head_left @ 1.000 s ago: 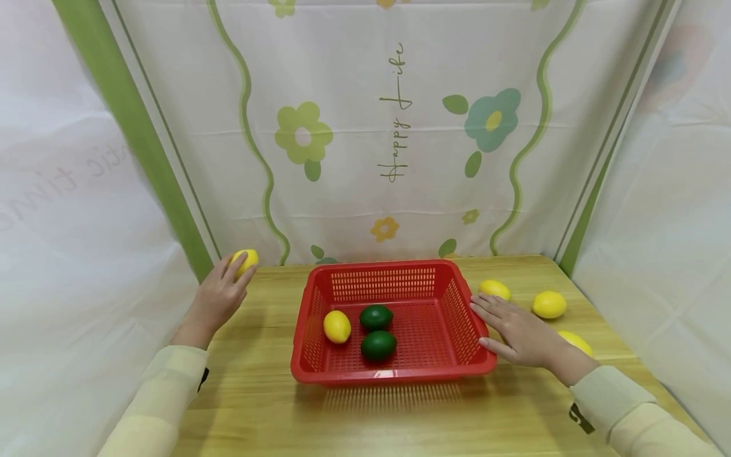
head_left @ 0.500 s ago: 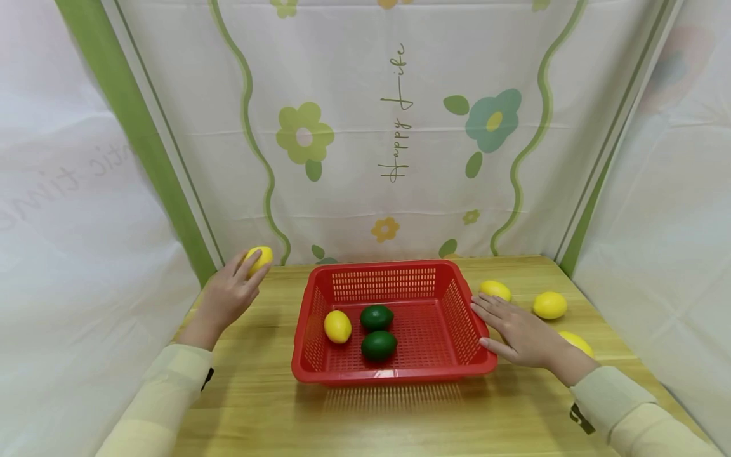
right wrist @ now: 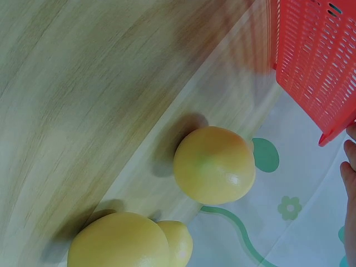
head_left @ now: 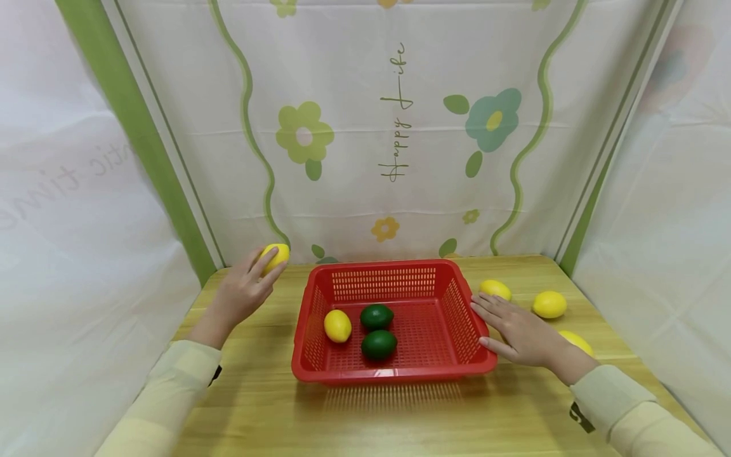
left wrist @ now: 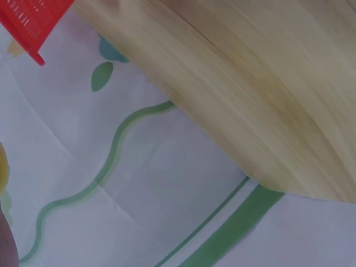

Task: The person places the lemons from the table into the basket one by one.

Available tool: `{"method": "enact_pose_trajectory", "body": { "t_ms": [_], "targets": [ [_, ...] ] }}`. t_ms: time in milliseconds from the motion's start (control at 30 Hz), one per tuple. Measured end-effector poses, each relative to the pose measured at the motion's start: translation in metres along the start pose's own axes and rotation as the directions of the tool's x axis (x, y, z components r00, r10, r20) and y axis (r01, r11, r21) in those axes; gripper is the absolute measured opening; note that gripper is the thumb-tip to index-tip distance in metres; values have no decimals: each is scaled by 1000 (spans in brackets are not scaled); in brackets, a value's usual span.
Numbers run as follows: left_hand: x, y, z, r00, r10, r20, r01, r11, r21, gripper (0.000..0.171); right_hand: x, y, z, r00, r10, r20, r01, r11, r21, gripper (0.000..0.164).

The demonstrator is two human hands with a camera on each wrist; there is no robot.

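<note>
My left hand (head_left: 247,287) grips a yellow lemon (head_left: 276,256), held up left of the red plastic basket (head_left: 394,374). Only a sliver of that lemon and a finger show at the edge of the left wrist view. Inside the basket, on its left half, sit one lemon (head_left: 337,326) and two dark green fruits, one green fruit (head_left: 376,317) behind the other green fruit (head_left: 379,345). My right hand (head_left: 516,330) rests with fairly straight fingers on the basket's right rim; in the right wrist view its fingertips (right wrist: 350,150) touch the rim.
Right of the basket on the wooden table (head_left: 251,406) lie three lemons: a back lemon (head_left: 495,290), a far-right lemon (head_left: 549,304) and a front lemon (head_left: 575,343) partly behind my right wrist. A printed white curtain (head_left: 354,146) stands behind the table and along both sides.
My left hand has carried its lemon to the right, toward the basket's left side. The right hand, the basket and the other fruits have stayed put.
</note>
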State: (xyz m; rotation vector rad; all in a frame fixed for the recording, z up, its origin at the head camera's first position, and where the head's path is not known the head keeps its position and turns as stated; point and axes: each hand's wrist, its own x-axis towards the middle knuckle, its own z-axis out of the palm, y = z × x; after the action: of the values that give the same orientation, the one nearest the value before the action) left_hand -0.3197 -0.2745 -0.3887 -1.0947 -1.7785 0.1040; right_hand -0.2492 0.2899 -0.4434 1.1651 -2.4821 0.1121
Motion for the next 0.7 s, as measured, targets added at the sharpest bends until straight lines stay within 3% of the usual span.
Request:
{"method": "enact_pose_trajectory", "body": {
  "t_ms": [700],
  "targets": [
    [38,26,9,994,106,-22,-107,993,-39,35,0,0,1,1000,-6,-9,6,1000,6,64]
  ]
}}
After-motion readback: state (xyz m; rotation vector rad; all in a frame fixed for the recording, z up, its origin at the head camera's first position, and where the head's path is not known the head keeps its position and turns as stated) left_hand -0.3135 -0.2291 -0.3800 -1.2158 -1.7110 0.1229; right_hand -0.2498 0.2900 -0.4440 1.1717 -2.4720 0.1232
